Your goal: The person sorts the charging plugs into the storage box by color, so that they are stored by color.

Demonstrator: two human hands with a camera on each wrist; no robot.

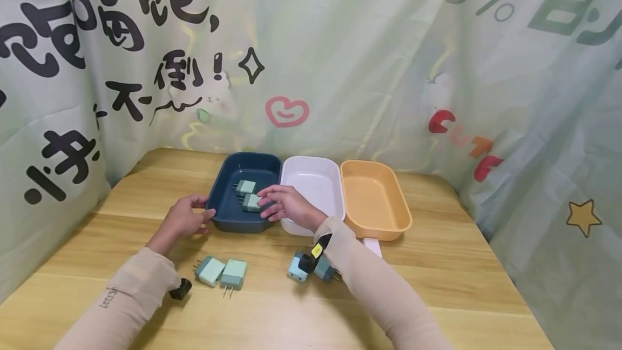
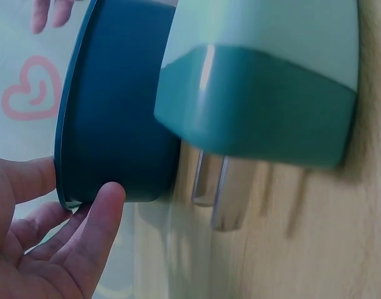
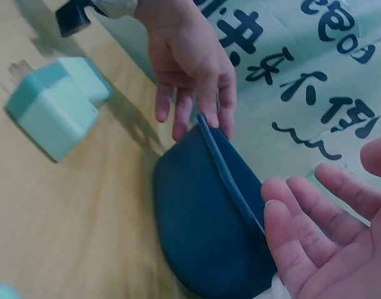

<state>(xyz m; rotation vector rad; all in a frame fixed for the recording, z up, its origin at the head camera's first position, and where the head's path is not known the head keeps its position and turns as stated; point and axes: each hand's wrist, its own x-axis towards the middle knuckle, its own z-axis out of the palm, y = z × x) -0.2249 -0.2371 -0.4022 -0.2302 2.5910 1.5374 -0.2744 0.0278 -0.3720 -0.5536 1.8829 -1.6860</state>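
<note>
Two green plug chargers [image 1: 246, 188] lie in the dark blue tray [image 1: 243, 224], prongs toward the left. At that tray's left side, my left hand [image 1: 183, 219] holds the rim, with thumb and fingertips at its edge and wall. My right hand [image 1: 290, 205] hovers over the tray's right side, fingers spread and loosely bent; in the right wrist view its palm [image 3: 333, 249] holds nothing. Its fingertips overlap the nearer charger in the head view. Closer to me on the table are two more green chargers [image 1: 234, 274], a light blue charger [image 1: 297, 267] and a darker teal charger [image 1: 324, 270], partly hidden by my right wrist.
A white tray [image 1: 313, 169] and an orange tray [image 1: 376, 228] stand beside the blue one in a row. A small white object [image 1: 372, 246] sits before the orange tray. Printed curtains [image 1: 359, 58] hang behind the wooden table [image 1: 452, 280].
</note>
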